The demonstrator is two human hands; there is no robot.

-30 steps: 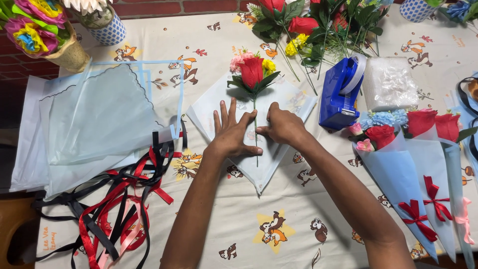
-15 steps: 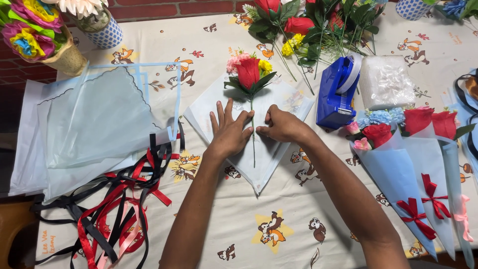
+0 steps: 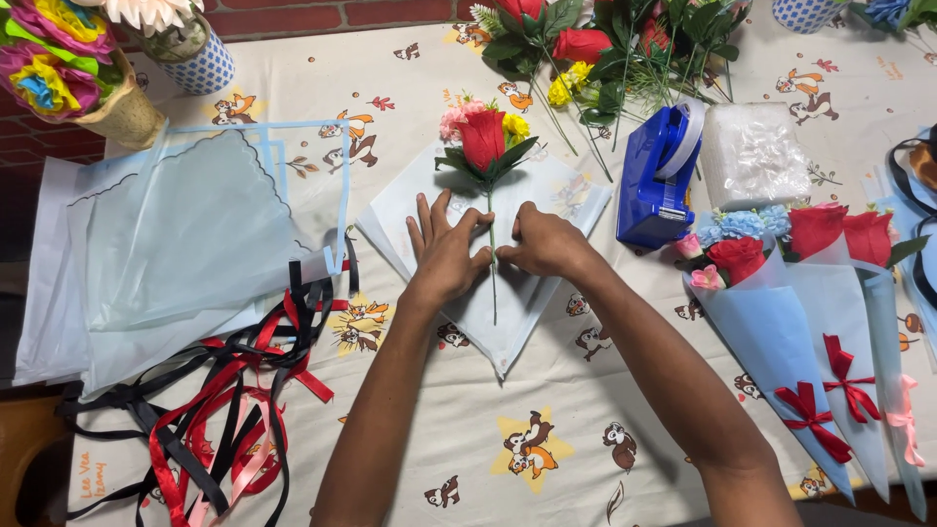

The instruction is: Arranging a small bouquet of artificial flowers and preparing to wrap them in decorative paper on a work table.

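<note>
Hands are positioned on a pale blue wrapping sheet (image 3: 517, 312), which is laid as a diamond on the cartoon-printed tablecloth (image 3: 468, 459) with one corner pointing toward the person. The left hand (image 3: 446, 252) is pressed flat on the sheet with fingers spread, nothing being grasped. The right hand (image 3: 547, 244) is laid knuckles-up just beside it, fingers curled down against the sheet (whether a fold of paper is pinched under the fingertips cannot be told). A small flower bunch (image 3: 483, 137), made up of a red rose with pink and yellow blooms and green leaves, is placed at the upper part of the sheet; its thin green stem (image 3: 491, 263) runs straight down between the two hands, the fingertips of both lying just beside it or touching it. The flower head is located beyond the fingertips, away from the person. To the left, a stack of loose pale blue sheets (image 3: 185, 244) is spread, with a tangle of red, black and pink ribbons (image 3: 215, 420) below it. To the right, a blue tape dispenser (image 3: 659, 176) is set near three finished cone bouquets (image 3: 800, 322) tied with red and pink bows. Loose artificial flowers (image 3: 605, 49) are heaped at the far edge.
</note>
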